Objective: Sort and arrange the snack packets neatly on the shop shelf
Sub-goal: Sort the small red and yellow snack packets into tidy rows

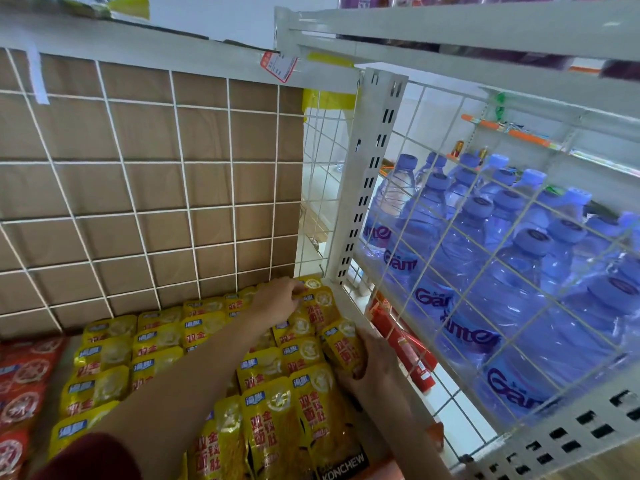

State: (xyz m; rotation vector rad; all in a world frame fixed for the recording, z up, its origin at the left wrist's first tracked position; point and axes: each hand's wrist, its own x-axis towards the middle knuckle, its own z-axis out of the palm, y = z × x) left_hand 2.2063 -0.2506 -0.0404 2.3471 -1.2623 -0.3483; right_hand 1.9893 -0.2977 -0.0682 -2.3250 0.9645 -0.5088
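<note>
Both hands are working at the right-hand end of the shelf. The left hand [277, 299] is reaching to the far corner, its fingers [300, 292] curling down onto the top edge of the rearmost yellow packet [317, 299]; whether this grip is pinching the packet or only pressing on it cannot be told. The right hand [375, 363] is closing around the lower edge of another yellow packet [341, 344] nearer the front, thumb on its face and fingers tucking beneath, so that grip is clamping on the packet.

The yellow snack packets [156, 344] are lying in overlapping rows across the shelf, each one resting partly on the one behind, labels facing up. That layering is keeping every label readable. The rightmost column is sitting hard against the white side rail [360, 327], and the two hands appear to be squaring that column into the corner so it is lining up with the others.

Red packets [24, 368] are occupying the left end, apart from the yellow, so the sorting by colour is looking largely done. The wire grid [173, 174] with brown card behind is forming the back stop. Water bottles [485, 258] are standing in the neighbouring bay beyond the mesh and are not involved.

Judgement: the task is reaching its late stage, with only alignment at the right corner remaining.
</note>
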